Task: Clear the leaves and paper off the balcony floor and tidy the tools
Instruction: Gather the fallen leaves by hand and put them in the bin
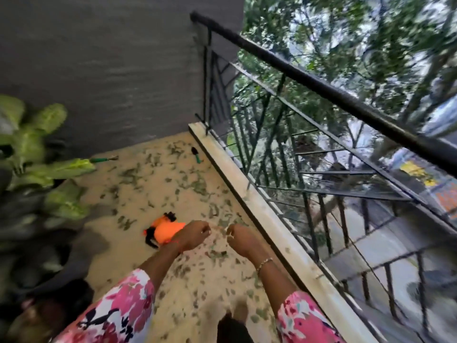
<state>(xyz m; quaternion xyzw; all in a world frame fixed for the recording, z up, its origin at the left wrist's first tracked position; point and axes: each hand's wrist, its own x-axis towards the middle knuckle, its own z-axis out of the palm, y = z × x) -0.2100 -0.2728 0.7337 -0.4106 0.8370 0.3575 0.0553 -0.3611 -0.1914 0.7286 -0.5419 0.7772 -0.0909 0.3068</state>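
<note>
Head: leaves (197, 186) litter the balcony floor (138, 211). Left hand (193, 235) and right hand (238, 237) are curled at 6 o'clock; contents unclear. Green-handled trowel (196, 154) at 12 beside the curb (247, 194). Railing (321, 86) bounds 3, plant (29, 144) crowds 9.

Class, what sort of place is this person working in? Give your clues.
Probably an upstairs balcony: a metal railing with trees and a street below, a floor strewn with leaves, and a plant by the wall.

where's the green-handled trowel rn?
Head view: the small black-bladed trowel with a green handle lies at the far right corner of the beige balcony floor, beside the white curb under the black metal railing, near the grey wall.
</note>
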